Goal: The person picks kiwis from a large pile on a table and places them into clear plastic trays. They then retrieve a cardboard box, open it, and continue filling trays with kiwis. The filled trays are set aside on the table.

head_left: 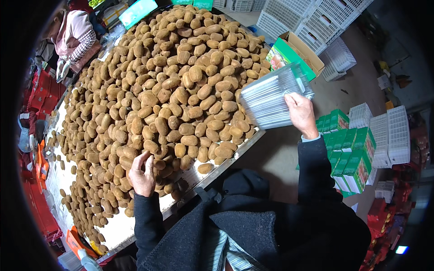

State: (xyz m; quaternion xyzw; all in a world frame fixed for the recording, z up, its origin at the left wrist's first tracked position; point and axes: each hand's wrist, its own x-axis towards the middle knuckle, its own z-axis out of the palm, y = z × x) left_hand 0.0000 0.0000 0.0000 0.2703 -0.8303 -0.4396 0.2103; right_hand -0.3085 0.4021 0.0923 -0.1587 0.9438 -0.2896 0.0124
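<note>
A big heap of brown kiwifruit [167, 86] covers a white sorting table [122, 228]. My left hand [141, 174] rests on the fruit at the table's near edge, fingers curled around a kiwifruit; whether it grips it is unclear. My right hand [300, 114] is raised to the right of the heap and holds a stack of clear plastic trays [273, 97] by its near corner. The stack hovers over the table's right edge.
Another person [72, 36] in a pink top and white gloves works at the table's far left. Green cartons [350, 149] are stacked on the floor to the right, white plastic crates [312, 18] beyond. An open green box [294, 54] sits behind the trays. Red boxes [38, 95] line the left.
</note>
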